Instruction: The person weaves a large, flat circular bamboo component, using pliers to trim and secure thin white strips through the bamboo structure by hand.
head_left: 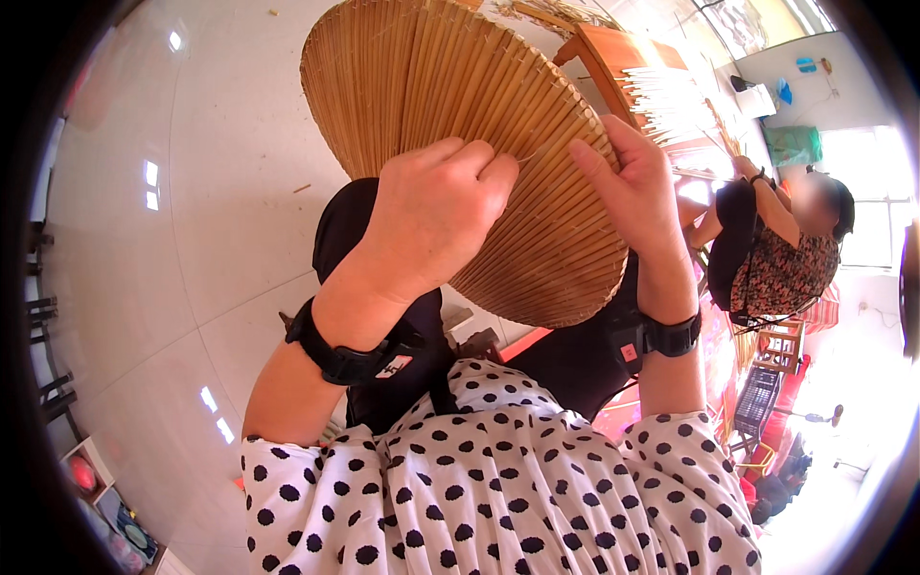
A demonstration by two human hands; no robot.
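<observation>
A large brown palm-leaf fan (460, 77) with pleated ribs and a bound rim rests tilted over my knees. My right hand (640, 187) grips its right rim, thumb on the near face and fingers behind the edge. Over the middle of the fan, my left hand (436, 211) is closed in a pinch. From its fingertips a thin pale thread (537, 154) runs toward the stitched rim by my right thumb. Whether a needle is in the pinch is hidden. Black bands circle both wrists.
Beyond my right hand stands a wooden table (613, 57) with a bundle of pale strips (666, 103) on it. Farther right another person (791, 240) sits working. A black crate (757, 398) stands behind that person. Pale floor tiles (182, 240) stretch away on the left.
</observation>
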